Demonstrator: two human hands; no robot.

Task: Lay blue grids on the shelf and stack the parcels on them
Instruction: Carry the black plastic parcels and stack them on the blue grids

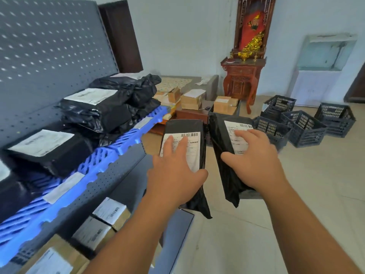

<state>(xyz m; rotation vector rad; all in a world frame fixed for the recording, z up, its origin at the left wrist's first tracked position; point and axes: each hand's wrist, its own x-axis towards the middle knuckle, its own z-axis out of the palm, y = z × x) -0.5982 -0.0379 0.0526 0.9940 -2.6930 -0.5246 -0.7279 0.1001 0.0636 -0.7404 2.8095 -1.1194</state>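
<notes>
Hands first: left hand [175, 175] grips left parcel [183, 126], right hand [254, 163] grips right parcel [217, 135], both in the air off the shelf [110, 180] front edge. Fingers [182, 144] spread on labels, thumbs clamping. Long axes point away. Blue grid [128, 136] lies to the left, left hand nearer.

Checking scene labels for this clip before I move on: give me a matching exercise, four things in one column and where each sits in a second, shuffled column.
Things
1. blue grids
2. left parcel and right parcel
3. black crates
4. cardboard boxes

Places
a. on the floor
b. under stacked black parcels
c. on the level below the grids
d. gripped by the left hand and right hand

Pairs: 1-b, 2-d, 3-a, 4-c
</notes>
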